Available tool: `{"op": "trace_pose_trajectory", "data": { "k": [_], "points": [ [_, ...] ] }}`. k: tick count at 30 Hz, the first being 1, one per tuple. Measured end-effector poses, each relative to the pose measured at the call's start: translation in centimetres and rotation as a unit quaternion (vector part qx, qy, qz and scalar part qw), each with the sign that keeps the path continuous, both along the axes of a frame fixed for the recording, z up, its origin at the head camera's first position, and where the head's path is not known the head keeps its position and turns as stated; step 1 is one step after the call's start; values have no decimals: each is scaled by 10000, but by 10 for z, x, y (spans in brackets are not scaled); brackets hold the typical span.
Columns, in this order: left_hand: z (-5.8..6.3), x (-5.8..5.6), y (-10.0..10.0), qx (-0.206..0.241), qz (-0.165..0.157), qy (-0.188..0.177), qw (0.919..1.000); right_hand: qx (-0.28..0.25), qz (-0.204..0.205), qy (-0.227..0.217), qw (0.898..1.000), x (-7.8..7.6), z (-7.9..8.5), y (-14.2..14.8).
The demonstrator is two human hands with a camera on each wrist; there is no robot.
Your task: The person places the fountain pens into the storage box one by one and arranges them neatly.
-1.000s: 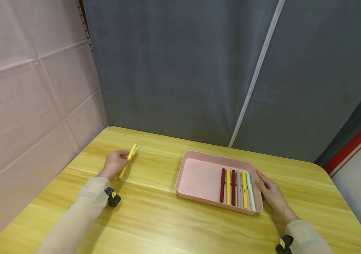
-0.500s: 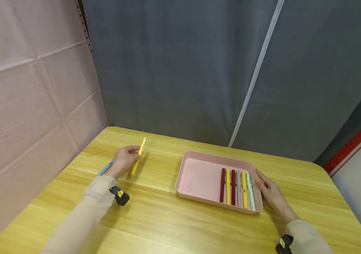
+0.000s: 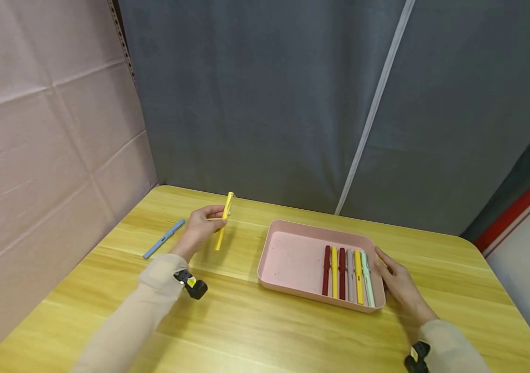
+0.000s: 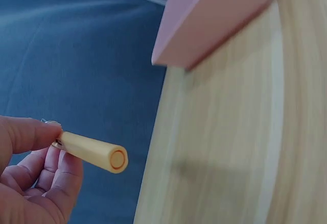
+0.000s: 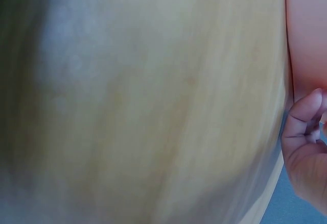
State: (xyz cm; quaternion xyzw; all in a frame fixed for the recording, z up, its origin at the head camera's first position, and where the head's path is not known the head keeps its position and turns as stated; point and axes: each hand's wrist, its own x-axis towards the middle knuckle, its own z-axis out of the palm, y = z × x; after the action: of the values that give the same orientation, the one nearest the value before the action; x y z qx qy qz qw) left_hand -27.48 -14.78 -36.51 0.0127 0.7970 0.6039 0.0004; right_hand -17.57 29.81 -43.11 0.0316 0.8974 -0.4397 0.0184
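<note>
In the head view my left hand [image 3: 199, 229] is raised over the left part of the table. Its thumb and fingers pinch a yellow pen [image 3: 224, 221] with a clip, held nearly upright and slightly tilted. The left wrist view shows the round end of that pen [image 4: 94, 150] pointing out past the thumb. A blue pen [image 3: 164, 239] lies on the table to the left of this hand. My right hand [image 3: 402, 287] holds the right edge of a pink tray [image 3: 288, 259], with its thumb at the rim; the right wrist view shows only part of the hand.
Several capped pens [image 3: 342, 273], dark red, yellow, grey and mint green, lie side by side in the tray's right half. The wooden table [image 3: 246, 331] meets a grey curtain [image 3: 255, 103] at the back and a pale cloth wall [image 3: 50, 155] on the left.
My left hand has moved right and away from me, lifting the yellow pen and turning it more upright. The blue pen has come into full view behind it. My right hand and the tray stay put.
</note>
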Motion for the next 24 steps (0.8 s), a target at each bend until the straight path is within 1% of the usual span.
{"op": "trace_pose_trajectory", "data": {
  "k": [5,7,9,12,16,24],
  "points": [
    [5,2,20,215,-86,64,9997,81,4,-21,10000,-1,0,0],
    [7,3,29,283,-127,81,9995,13,14,-85,10000,-2,0,0],
    [8,5,37,326,-165,82,9993,-56,31,-139,9999,-2,0,0],
    [8,6,50,402,-198,64,9990,3,9,-169,9999,-2,0,0],
    [6,9,65,464,-226,56,9987,238,-55,-151,9996,-2,0,-1],
    [0,15,92,591,-348,36,9976,54,-5,-173,9998,-3,0,-1]
  ]
}}
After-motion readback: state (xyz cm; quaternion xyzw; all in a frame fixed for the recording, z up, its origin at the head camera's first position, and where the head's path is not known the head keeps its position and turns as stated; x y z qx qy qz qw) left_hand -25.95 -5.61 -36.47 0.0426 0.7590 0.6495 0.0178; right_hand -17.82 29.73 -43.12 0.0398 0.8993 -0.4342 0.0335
